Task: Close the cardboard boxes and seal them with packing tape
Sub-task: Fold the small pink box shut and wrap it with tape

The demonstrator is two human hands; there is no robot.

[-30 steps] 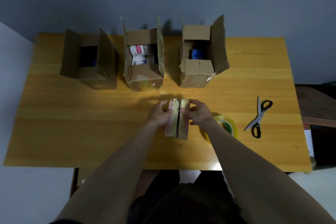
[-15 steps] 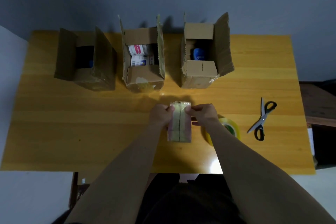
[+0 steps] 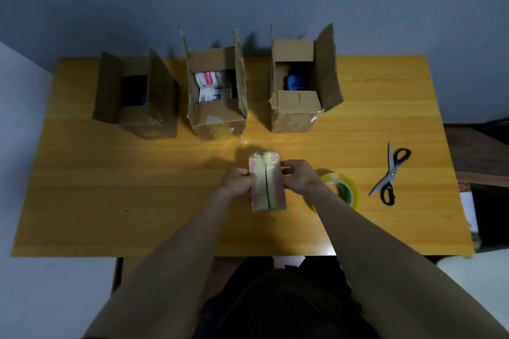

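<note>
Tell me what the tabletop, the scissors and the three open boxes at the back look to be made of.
Tabletop: wood or wood-look laminate, yellow-orange, with grain lines and a slight sheen.
Scissors: pale, metal-looking blades; black handle loops, probably plastic.
Three open boxes: brown cardboard, matte, with creased, frayed flaps; glossy patches on the near faces look like old clear tape.

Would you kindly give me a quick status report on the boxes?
Left hand and right hand hold the small box, flaps shut, seam untaped. Three boxes behind, open. Tape roll and scissors right, untouched. Nothing in the way.
</note>
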